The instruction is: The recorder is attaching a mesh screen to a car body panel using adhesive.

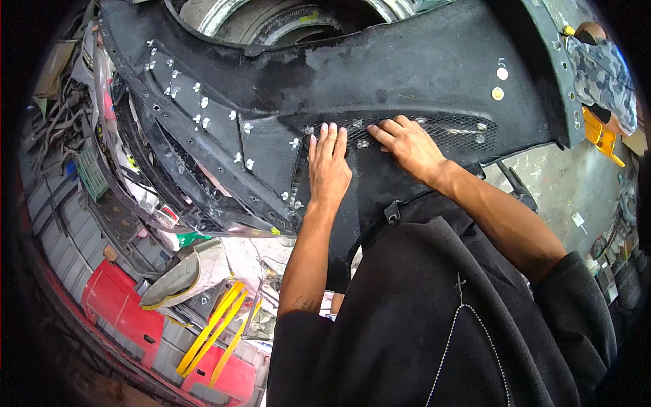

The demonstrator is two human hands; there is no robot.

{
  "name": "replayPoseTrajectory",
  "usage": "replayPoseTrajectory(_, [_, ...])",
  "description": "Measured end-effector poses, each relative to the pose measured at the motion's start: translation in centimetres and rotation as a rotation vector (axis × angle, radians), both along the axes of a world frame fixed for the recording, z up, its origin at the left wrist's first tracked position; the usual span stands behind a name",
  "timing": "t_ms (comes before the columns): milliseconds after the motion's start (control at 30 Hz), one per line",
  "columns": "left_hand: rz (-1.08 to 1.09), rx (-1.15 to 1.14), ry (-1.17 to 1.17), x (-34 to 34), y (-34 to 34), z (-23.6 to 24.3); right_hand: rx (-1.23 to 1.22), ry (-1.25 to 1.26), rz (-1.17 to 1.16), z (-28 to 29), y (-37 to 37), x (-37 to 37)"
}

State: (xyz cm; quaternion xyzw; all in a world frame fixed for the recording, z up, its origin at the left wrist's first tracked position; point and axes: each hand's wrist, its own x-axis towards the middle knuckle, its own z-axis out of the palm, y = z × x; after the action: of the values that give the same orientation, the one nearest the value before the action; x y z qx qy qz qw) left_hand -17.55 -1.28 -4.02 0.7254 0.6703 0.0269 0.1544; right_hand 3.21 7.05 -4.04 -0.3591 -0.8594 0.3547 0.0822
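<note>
From my place, I see mesh [462, 127] lying on the panel [407, 74], right of many fasteners [204, 102]. Behind the panel is a wheel rim [215, 17]; to its right, a co-worker [602, 71].

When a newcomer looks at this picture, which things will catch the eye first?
The large black panel across the upper middle probably comes first, with the left hand and right hand at its mesh strip. Next come the bright yellow strips at lower left, near red panels.

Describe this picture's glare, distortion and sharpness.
Head view: a dull grey sheen on the black panel; head view: black corners, with edges bowing toward the rim; head view: left hand and right hand fairly crisp, clutter at the far-right rim dim and soft.
</note>
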Motion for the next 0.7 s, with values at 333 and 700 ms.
replayPoseTrajectory(333, [0.258, 0.192, -0.069, -0.9, 0.0, 0.0, 0.009, -0.107, 0.02, 0.5, 1.0, -0.9])
replayPoseTrajectory(700, [0.407, 0.036, -0.062, -3.5, -0.2, 1.0, 0.019, -0.123, 0.006, 1.6, 0.5, -2.4])
